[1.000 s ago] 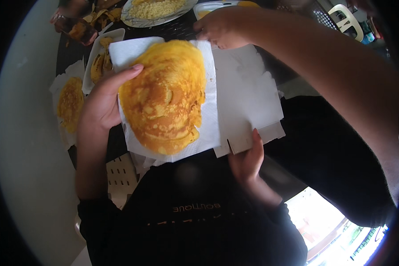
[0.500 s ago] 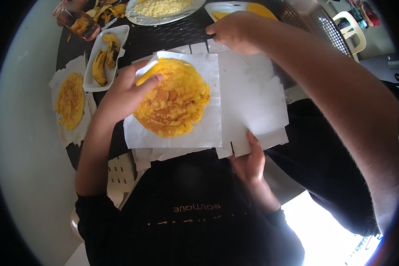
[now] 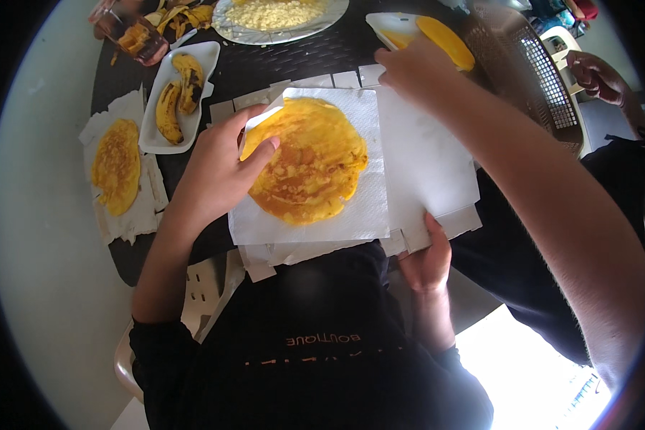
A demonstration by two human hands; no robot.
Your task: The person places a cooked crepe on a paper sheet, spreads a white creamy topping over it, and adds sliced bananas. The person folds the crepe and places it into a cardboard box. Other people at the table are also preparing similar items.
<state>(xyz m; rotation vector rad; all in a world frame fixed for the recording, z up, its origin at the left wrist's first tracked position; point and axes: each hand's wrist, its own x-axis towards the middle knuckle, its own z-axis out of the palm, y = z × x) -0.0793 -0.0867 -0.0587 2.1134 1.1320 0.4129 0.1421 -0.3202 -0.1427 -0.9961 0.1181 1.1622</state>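
Observation:
A round, browned yellow pancake (image 3: 304,165) lies on a white paper towel (image 3: 308,233). My left hand (image 3: 229,165) grips both at their left edge, with the thumb on top of the pancake and the other fingers partly hidden behind the lifted paper. Beneath is a flat white cardboard sheet (image 3: 426,154) with slotted flaps. My right hand (image 3: 428,259) pinches its near edge, the thumb on top and the fingers mostly hidden underneath. From the right, another person's hand (image 3: 419,68) reaches over the cardboard's far side, close to a white foam tray (image 3: 383,23).
Left of me, another pancake (image 3: 117,165) rests on torn paper, beside a foam tray (image 3: 150,132) with bananas. Farther back stand a glass (image 3: 140,39) and a plate (image 3: 226,32) of pale crumbly food. A brown basket (image 3: 512,72) and a further hand (image 3: 596,79) are at the right.
My left hand has shifted the pancake and paper towel a little rightward over the cardboard. A second hand of someone else has appeared at the far right. The whole view has moved slightly.

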